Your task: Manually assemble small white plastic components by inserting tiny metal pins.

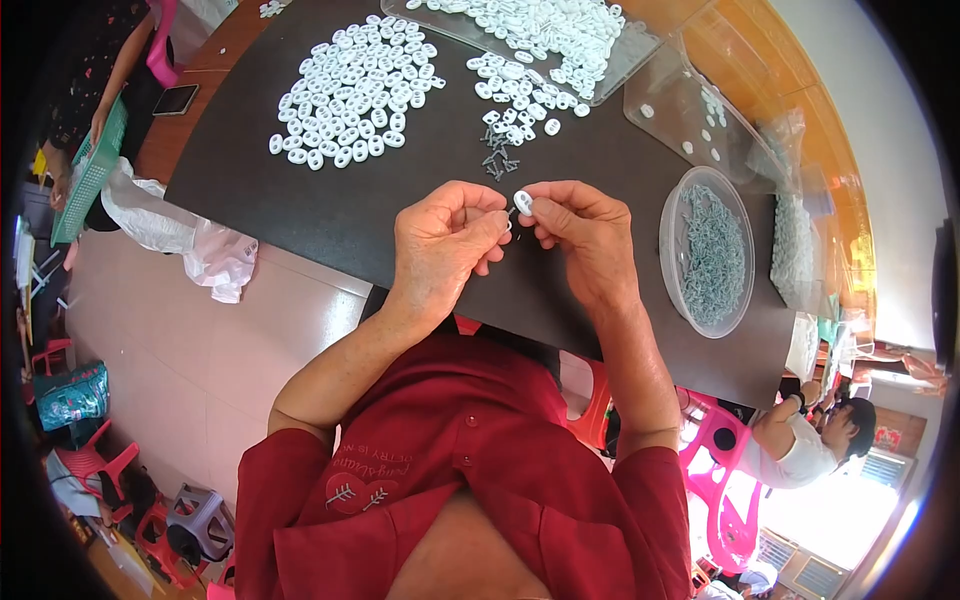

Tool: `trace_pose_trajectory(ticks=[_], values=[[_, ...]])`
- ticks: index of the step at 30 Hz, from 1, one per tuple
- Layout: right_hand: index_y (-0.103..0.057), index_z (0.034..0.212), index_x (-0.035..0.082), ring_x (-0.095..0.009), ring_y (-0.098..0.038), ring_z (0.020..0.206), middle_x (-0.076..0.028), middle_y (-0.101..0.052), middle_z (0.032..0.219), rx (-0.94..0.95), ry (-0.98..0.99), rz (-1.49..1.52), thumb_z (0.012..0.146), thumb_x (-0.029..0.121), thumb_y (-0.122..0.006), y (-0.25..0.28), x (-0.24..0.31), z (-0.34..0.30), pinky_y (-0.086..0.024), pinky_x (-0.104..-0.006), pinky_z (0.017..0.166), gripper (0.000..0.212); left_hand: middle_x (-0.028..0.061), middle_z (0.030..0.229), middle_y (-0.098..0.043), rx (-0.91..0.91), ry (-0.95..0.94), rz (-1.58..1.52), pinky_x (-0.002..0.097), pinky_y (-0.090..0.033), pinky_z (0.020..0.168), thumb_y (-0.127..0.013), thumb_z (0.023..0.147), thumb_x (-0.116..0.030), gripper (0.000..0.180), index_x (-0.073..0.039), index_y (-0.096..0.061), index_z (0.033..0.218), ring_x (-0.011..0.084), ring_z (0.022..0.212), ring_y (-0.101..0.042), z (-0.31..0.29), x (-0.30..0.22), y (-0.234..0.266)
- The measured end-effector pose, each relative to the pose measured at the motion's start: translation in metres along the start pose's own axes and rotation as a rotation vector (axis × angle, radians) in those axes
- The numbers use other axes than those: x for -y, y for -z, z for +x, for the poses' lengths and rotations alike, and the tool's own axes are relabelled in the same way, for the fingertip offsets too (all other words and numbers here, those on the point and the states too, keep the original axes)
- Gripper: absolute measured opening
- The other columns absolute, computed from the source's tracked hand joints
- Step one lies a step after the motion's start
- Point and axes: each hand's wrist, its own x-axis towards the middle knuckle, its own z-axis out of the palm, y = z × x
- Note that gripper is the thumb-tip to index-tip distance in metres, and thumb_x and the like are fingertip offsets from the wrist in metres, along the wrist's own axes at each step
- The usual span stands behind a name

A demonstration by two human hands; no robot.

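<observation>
Both my hands meet above the dark table (330,205), near its front edge. Between thumb and fingertips, my right hand (588,235) pinches a white oval plastic piece with holes (523,202). Close beside it, my left hand (440,240) is closed on a small white piece, mostly hidden by the fingers. A thin grey bit shows between the two hands, too small to make out fully. Just beyond my fingertips lies a little heap of grey screw-like pins (497,158), with loose white pieces (520,95) behind it.
Many white ovals (350,95) are spread at the far left. A clear tray (400,8) heaped with white parts is at the back; another clear tray (655,125) holds a few. At right stands a round tub (672,235) of grey pins. A person (800,440) sits at lower right.
</observation>
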Motion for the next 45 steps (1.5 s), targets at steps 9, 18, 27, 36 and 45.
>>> trace_pose_trajectory(ticks=[9, 18, 27, 36, 45], values=[[-0.067, 0.097, -0.003, -0.008, -0.056, 0.066, -0.006, -0.065, 0.077, 0.011, 0.023, -0.031, 0.084, 0.003, -0.062, -0.005, 0.0, 0.003, -0.042, -0.0199, 0.058, 0.015, 0.0084, 0.075, -0.064, 0.011, 0.005, 0.001, 0.0196, -0.047, 0.05, -0.063, 0.085, -0.003, 0.021, 0.005, -0.06, 0.103, 0.0092, 0.06, -0.059, 0.001, 0.002, 0.003], [-0.067, 0.096, -0.003, -0.007, -0.057, 0.067, -0.006, -0.066, 0.077, 0.015, 0.048, -0.089, 0.083, 0.005, -0.064, -0.005, 0.0, 0.004, -0.042, -0.0196, 0.058, 0.015, 0.0075, 0.075, -0.063, 0.017, -0.011, 0.031, 0.0196, -0.047, 0.051, -0.063, 0.085, -0.003, 0.025, 0.006, -0.059, 0.108, 0.0088, 0.061, -0.058, 0.002, 0.003, 0.005], [-0.068, 0.094, -0.002, -0.007, -0.057, 0.067, -0.005, -0.066, 0.076, 0.029, 0.058, -0.107, 0.082, 0.005, -0.065, -0.007, -0.001, 0.005, -0.041, -0.0194, 0.058, 0.014, 0.0071, 0.074, -0.063, 0.015, -0.009, 0.036, 0.0197, -0.047, 0.051, -0.063, 0.085, -0.003, 0.025, 0.005, -0.059, 0.109, 0.0088, 0.061, -0.058, 0.003, 0.005, 0.008], [-0.069, 0.093, -0.001, -0.006, -0.056, 0.066, -0.003, -0.066, 0.075, 0.023, 0.07, -0.18, 0.082, 0.004, -0.064, -0.011, 0.001, 0.005, -0.04, -0.0189, 0.057, 0.013, 0.0067, 0.075, -0.063, 0.023, -0.002, 0.045, 0.0196, -0.047, 0.053, -0.063, 0.085, -0.002, 0.025, 0.005, -0.059, 0.109, 0.0086, 0.062, -0.058, 0.003, 0.005, 0.01], [-0.069, 0.093, 0.0, -0.005, -0.056, 0.067, -0.002, -0.065, 0.074, 0.036, 0.139, -0.219, 0.082, 0.003, -0.064, -0.016, -0.002, 0.004, -0.041, -0.0183, 0.057, 0.013, 0.0066, 0.076, -0.063, 0.029, -0.01, 0.015, 0.0201, -0.047, 0.054, -0.062, 0.086, -0.003, 0.025, 0.005, -0.058, 0.11, 0.0085, 0.063, -0.058, 0.004, 0.008, 0.012]])
